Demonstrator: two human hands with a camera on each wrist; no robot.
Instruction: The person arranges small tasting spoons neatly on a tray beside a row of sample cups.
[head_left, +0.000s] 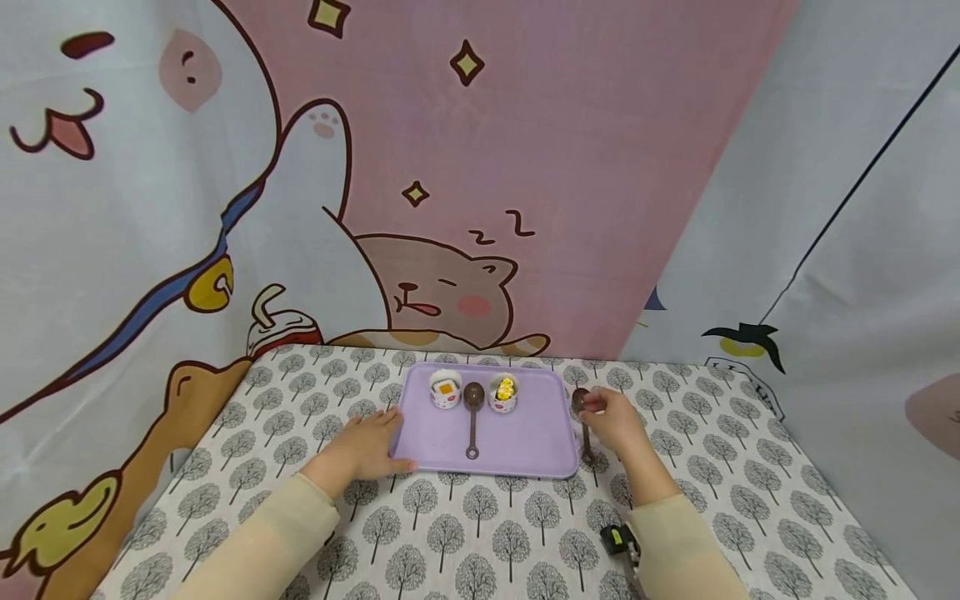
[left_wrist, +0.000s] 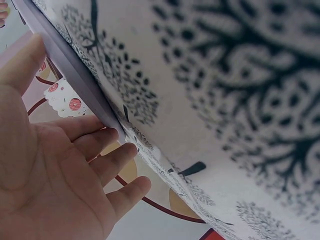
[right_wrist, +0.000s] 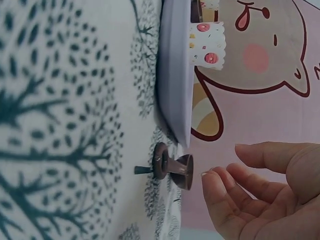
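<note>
A lilac tray (head_left: 435, 442) lies on the patterned cloth. My left hand (head_left: 367, 446) rests at its left edge, fingers spread, and the left wrist view has the fingertips along the rim. On the tray, a brown spoon (head_left: 472, 421) lies between two small paper cups; the left cup (head_left: 446, 402) holds something white and orange, the right cup (head_left: 503, 405) something yellow. Beside the tray's right edge a second brown spoon (head_left: 587, 450) lies on the cloth. Just above its bowl is my right hand (right_wrist: 270, 195), thumb and fingers apart, with a gap to the spoon.
Cloth with a tree print (head_left: 480, 542) covers the table. A cartoon curtain (head_left: 585, 167) hangs behind the table and along both sides. A small black device (head_left: 617, 539) sits at the right wrist.
</note>
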